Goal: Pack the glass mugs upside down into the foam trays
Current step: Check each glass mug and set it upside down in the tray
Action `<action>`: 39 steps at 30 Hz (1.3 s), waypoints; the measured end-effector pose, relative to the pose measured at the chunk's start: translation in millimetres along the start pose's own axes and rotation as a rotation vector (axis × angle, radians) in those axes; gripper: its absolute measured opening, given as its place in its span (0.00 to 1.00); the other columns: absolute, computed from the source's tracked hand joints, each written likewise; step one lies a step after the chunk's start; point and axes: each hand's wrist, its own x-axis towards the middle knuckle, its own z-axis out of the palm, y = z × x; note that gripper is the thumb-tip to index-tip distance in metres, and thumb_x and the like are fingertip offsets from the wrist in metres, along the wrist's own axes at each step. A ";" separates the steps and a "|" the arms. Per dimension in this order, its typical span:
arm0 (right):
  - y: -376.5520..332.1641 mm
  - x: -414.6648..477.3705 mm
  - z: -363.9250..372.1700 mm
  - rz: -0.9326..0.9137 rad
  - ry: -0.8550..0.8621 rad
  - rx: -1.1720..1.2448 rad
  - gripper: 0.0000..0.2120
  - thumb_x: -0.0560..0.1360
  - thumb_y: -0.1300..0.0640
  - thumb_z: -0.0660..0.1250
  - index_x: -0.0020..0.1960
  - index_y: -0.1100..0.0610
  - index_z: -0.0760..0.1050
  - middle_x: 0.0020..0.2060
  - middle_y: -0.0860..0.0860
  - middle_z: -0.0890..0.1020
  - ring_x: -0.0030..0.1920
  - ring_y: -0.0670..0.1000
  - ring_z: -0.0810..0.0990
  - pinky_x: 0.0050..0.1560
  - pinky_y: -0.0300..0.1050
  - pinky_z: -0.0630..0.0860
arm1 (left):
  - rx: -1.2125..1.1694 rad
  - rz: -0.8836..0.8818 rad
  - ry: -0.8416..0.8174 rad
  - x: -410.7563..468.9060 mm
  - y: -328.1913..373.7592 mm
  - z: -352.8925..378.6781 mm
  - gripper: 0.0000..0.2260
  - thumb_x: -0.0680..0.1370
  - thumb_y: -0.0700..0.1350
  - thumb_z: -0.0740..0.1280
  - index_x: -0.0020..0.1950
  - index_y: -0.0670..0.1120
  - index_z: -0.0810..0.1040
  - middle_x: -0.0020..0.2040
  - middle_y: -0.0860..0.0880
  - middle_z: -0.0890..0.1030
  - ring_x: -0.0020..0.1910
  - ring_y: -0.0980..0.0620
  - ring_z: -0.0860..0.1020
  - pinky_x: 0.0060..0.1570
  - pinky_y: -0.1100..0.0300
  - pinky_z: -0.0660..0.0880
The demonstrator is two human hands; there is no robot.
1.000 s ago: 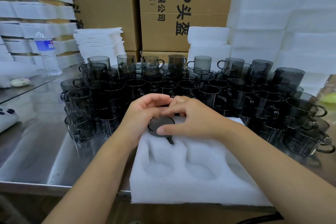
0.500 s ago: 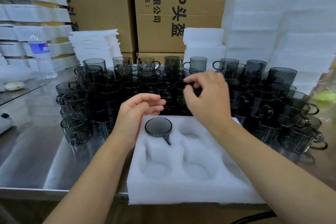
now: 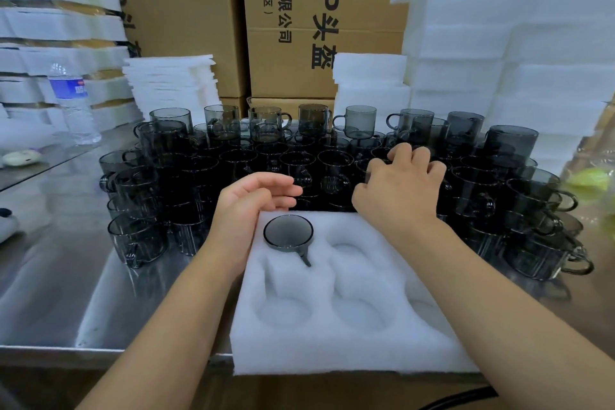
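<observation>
With one mug (image 3: 288,232) inverted in the foam tray's (image 3: 332,353) far-left pocket, the right hand (image 3: 399,190) curls over the mugs (image 3: 239,163) behind (grip unclear), the left hand (image 3: 253,206) loose and empty; next, probably lift, flip, seat.

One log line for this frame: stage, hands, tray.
stage: reach | right hand: on loose mugs, grip unclear | left hand: open, empty | foam tray: one inverted mug, far-left pocket

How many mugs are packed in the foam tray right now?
1. One mug sits upside down in the far-left pocket of the foam tray, handle toward the person. The right forearm covers the far-right pocket, so another could be hidden there.
</observation>
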 end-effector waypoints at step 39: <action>-23.9 -21.0 -2.5 -0.726 0.295 0.802 0.31 0.64 0.59 0.73 0.65 0.64 0.67 0.58 0.55 0.72 0.58 0.52 0.69 0.62 0.46 0.68 | 0.003 -0.042 -0.143 2.6 -2.3 -2.4 0.19 0.65 0.48 0.69 0.56 0.52 0.82 0.46 0.46 0.85 0.41 0.51 0.81 0.45 0.56 0.77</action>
